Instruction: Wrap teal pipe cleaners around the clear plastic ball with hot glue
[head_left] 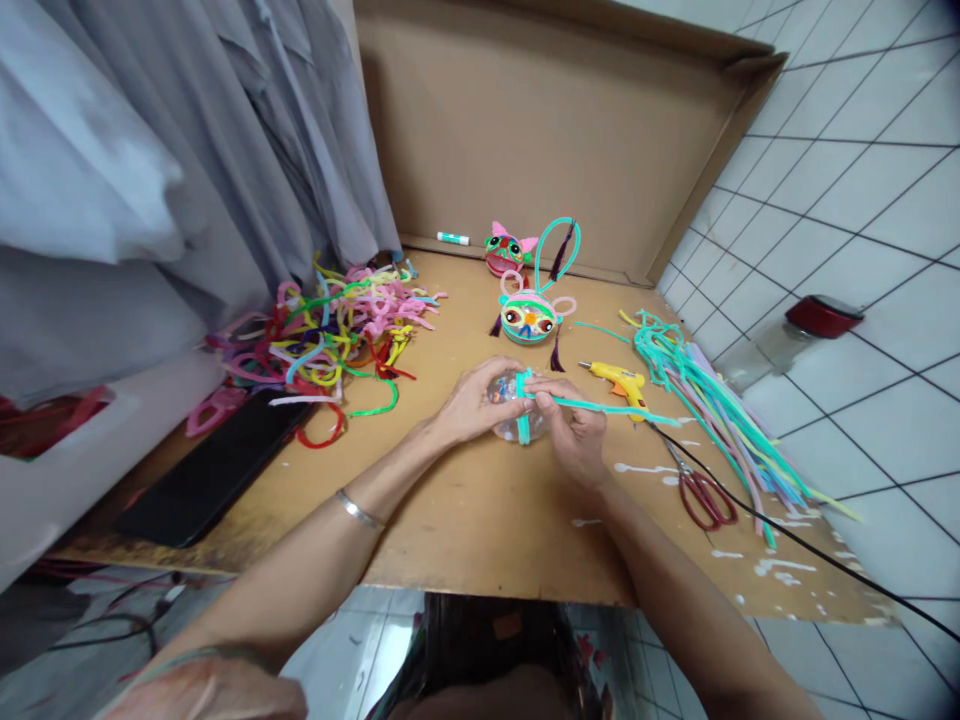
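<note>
Left hand (471,402) cups a small clear object (508,410), apparently a plastic ball, at mid-table (465,510). Right hand (574,425) pinches a teal pipe cleaner (600,406) wrapped over it. Yellow glue gun (619,380) lies just beside; red-handled scissors (701,490) lie near the right wrist.

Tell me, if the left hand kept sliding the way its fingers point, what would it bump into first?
The left hand points right, across the clear ball it already touches. Past that, it would probably meet the right hand first, then the yellow glue gun. Depth is hard to judge.
</note>
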